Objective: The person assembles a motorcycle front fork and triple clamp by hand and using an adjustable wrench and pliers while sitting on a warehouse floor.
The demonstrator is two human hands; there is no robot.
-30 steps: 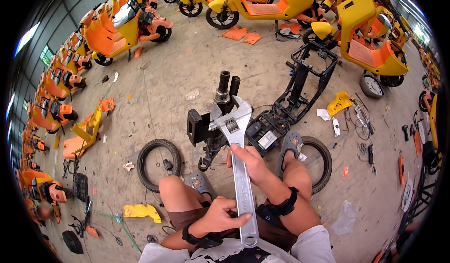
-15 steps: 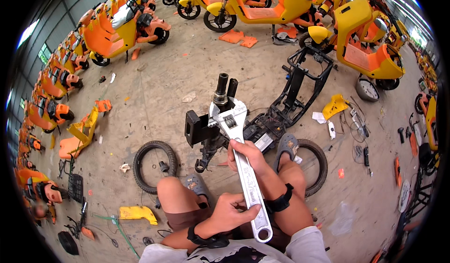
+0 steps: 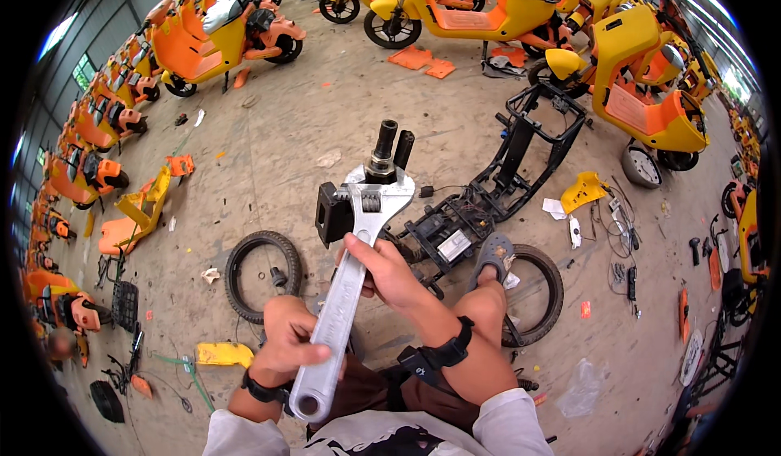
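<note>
A large silver adjustable wrench slants from my lap up to a metal steering stem. Its jaws sit around the stem, at or just below a hex nut; the exact contact is hard to see. My right hand grips the handle just under the wrench head, thumb along the top. Lower down, my left hand holds the handle near its holed end, with some fingers hidden beneath. A black bracket juts out left of the jaws. The stem belongs to a stripped black scooter frame lying on the floor.
One loose tyre lies left of my knees, another beside my right foot. Yellow and orange scooters stand in rows around. A yellow panel, cables and a plastic bag litter the floor.
The wrench handle has swung to the left, with both hands still on it. Its jaws stay at the stem. My view has shifted slightly.
</note>
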